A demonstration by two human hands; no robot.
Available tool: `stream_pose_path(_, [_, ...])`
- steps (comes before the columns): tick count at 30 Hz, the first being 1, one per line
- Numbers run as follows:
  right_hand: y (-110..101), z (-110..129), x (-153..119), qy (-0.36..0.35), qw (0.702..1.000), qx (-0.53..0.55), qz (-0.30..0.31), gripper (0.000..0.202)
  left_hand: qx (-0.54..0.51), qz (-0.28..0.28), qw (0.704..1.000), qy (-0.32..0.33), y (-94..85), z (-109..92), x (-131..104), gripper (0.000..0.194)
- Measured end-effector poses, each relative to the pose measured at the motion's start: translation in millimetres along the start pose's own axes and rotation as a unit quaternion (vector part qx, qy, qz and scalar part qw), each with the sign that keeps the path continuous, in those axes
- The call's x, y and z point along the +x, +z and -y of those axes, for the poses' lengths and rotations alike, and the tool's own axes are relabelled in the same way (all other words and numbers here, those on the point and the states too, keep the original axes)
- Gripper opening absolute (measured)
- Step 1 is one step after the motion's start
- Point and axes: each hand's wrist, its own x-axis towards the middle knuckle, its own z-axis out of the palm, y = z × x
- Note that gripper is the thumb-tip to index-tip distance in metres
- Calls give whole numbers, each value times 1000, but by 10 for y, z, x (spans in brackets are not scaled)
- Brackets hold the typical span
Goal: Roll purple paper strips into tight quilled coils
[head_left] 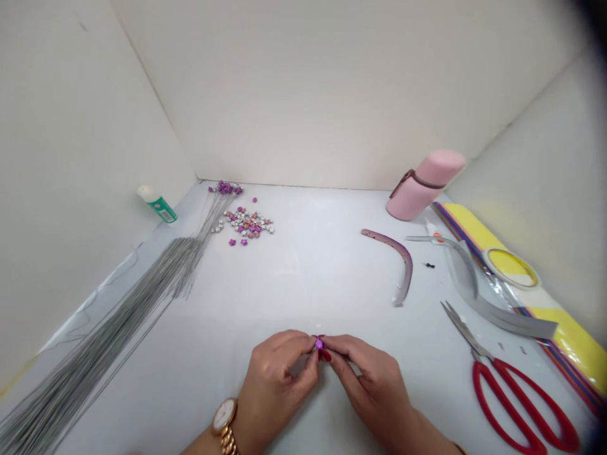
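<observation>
A small shiny purple paper star (319, 344) is pinched between my two hands near the front middle of the table. My left hand (283, 366), with a gold watch (224, 415) at the wrist, grips it from the left between thumb and fingertips. From the other side, my right hand (367, 373) closes thumb and forefinger on it. The fingertips meet around the star and cover part of it. Further back on the left lies a loose pile of purple, pink and silver stars (249, 222).
Grey wires (114, 322) run along the left, beside a glue stick (159, 204). Red-handled scissors (505, 385), grey paper strips (502, 316) and a tape roll (512, 268) lie right. A pink bottle (423, 184) stands behind a curled pink strip (396, 249). White walls enclose the table.
</observation>
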Motion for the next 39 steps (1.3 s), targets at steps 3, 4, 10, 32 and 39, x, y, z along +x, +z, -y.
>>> stream_pose_path(3, [14,-2,-10,-20,1000,-9,2,23,23,-2,1000,4,-6,-26,-5,12])
stream_pose_path(4, [21,-3,-15,-24,1000,-10,2,24,28,-4,1000,4,-7,-34,-6,13])
stream_pose_path(10, [81,-33,-66,-18,1000,-23,10,24,29,0,999,-24,4,-36,-8,12])
stream_pose_path(32, [21,-21,-34,23,999,30,33,23,-23,14,999,-29,-17,6,7,11])
stream_pose_path(39, [83,-24,-74,18,999,30,31,24,-6,-9,999,-37,18,-26,5,11])
